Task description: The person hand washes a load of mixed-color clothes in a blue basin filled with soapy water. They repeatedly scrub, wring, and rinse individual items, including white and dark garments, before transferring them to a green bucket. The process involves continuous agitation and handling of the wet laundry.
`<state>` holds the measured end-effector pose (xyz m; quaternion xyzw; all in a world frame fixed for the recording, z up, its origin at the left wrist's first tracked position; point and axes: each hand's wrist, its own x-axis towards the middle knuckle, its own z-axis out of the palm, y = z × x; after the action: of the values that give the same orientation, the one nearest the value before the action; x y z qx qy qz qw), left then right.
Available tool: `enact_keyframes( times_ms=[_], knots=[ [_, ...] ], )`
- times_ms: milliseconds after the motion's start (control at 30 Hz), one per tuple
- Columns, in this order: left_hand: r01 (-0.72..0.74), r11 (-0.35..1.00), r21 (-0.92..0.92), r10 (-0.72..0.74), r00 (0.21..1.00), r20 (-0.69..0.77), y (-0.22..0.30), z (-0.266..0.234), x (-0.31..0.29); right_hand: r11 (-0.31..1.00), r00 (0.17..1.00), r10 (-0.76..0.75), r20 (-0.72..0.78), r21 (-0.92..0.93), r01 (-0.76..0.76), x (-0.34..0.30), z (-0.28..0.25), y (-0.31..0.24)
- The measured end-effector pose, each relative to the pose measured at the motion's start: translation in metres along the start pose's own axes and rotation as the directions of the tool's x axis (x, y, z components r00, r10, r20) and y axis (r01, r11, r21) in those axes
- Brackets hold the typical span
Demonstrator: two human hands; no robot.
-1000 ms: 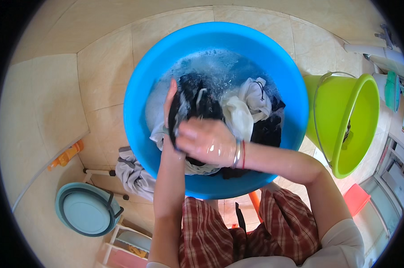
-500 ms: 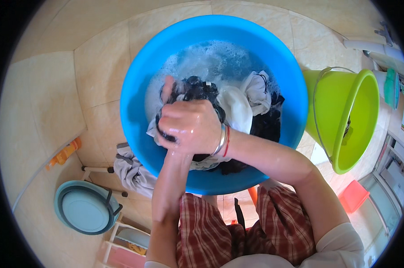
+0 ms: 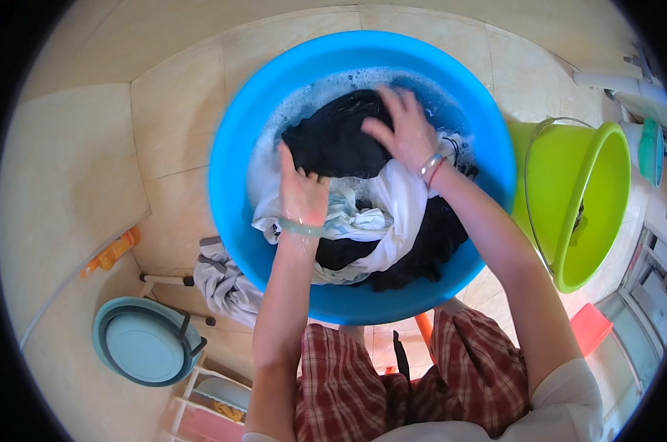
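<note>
A wide blue tub (image 3: 230,169) holds soapy water and wet clothes. Spread out across the suds is a black garment (image 3: 344,132). My left hand (image 3: 302,197), a pale green bangle at its wrist, holds this garment's near left edge, thumb up beside it and fingertips partly under it. Over its right side is my right hand (image 3: 407,136), fingers spread apart and slightly blurred; it wears a silver bracelet and a red cord. Nearer me in the tub lie a twisted white garment (image 3: 403,214) and more dark cloth (image 3: 429,254).
A lime green bucket (image 3: 543,191) with a wire handle stands tilted in view at the right. Grey cloth (image 3: 226,283) lies by the tub's lower left. Further left are pale blue basins (image 3: 145,342) and an orange bottle (image 3: 112,250). A red plastic piece (image 3: 591,329) sits lower right.
My hands were together, squeezing a bunched black garment. They have come apart, the right one moving up and right, and the garment is now opened out flat.
</note>
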<state>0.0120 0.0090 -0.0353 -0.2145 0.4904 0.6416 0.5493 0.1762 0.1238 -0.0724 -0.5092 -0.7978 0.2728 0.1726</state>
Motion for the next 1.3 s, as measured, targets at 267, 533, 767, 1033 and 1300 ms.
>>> enact_keyframes(
  times_ms=[267, 533, 767, 1033, 1300],
  knots=[
    [-0.075, 0.973, 0.218, 0.066, 0.997, 0.047, -0.016, 0.011, 0.009, 0.993, 0.971, 0.097, 0.217, -0.085, -0.08, 0.021, 0.031, 0.005],
    [0.134, 0.99, 0.049, -0.141, 0.87, 0.473, 0.028, 0.027, -0.008, 0.736, 0.74, -0.667, 0.084, 0.226, 0.638, -0.065, -0.038, -0.141],
    [0.274, 0.925, -0.263, -0.04, 0.759, 0.65, -0.005, 0.017, 0.008, 0.722, 0.75, -0.659, -0.058, 0.229, 0.653, -0.061, -0.035, -0.165],
    [0.102, 0.963, -0.251, 0.055, 0.833, 0.55, -0.009, -0.005, -0.015, 0.75, 0.782, -0.555, -0.284, 0.234, 0.618, -0.025, -0.027, -0.151],
    [-0.093, 0.988, 0.121, 0.081, 0.991, 0.103, 0.002, 0.028, -0.042, 0.956, 0.962, -0.169, -0.213, 0.204, 0.213, -0.003, -0.049, -0.035]
  ],
)
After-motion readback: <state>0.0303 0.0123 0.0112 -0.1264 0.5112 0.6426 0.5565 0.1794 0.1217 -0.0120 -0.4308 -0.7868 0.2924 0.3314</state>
